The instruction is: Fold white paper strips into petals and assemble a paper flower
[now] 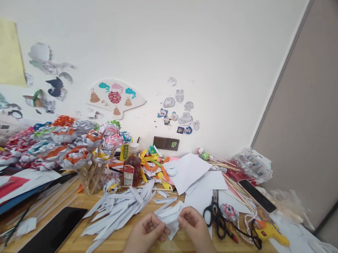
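While left hand (152, 228) and right hand (194, 224) pinch paper (172, 219), a cluttered table (71, 246) faces a white wall (225, 63)

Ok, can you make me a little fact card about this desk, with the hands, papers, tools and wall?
Left hand: pinching a white paper
Right hand: pinching the same paper
Strips: white, heaped beyond the left hand
Scissors: black, beside the right hand
Flowers: many colors, left of the bottle
Wall: bears a fan shape and stickers

Wht wall (167, 39), tbl (71, 248) (wood)
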### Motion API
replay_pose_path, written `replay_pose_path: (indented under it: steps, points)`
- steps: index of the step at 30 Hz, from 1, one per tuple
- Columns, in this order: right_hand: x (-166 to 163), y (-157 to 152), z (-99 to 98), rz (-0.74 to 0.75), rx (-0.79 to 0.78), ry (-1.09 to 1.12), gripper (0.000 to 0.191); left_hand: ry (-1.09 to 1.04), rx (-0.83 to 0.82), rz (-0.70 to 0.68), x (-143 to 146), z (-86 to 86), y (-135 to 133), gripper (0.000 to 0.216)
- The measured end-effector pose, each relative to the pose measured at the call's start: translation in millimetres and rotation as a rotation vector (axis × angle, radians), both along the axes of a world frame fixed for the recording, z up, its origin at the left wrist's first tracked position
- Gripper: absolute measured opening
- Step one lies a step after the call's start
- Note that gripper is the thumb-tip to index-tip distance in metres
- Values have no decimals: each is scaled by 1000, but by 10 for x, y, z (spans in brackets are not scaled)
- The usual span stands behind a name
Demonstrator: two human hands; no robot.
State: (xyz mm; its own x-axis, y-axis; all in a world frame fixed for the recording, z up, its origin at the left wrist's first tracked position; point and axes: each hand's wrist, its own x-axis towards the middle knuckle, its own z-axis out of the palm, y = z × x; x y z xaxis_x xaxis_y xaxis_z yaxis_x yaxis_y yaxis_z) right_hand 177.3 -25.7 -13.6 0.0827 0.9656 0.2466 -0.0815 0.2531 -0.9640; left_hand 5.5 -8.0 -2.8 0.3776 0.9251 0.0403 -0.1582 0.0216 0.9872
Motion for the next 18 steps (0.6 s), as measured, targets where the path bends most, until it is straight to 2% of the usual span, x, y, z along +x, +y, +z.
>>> replay_pose_path:
  steps: [5,10,15,18]
  points:
    - [-38,-4,26,-15,-30,4,35,58,6,16,2,34,-31,41]
    - [-56,0,11,-58,-60,-1,36,67,17,6,27,-40,-27,42]
    - [-52,-6,1,-72,-64,-40,29,23,74,136,41,-27,-49,39]
    - [-76,-31,-12,-68,-52,-138,21,108,93,160,25,55,-66,42]
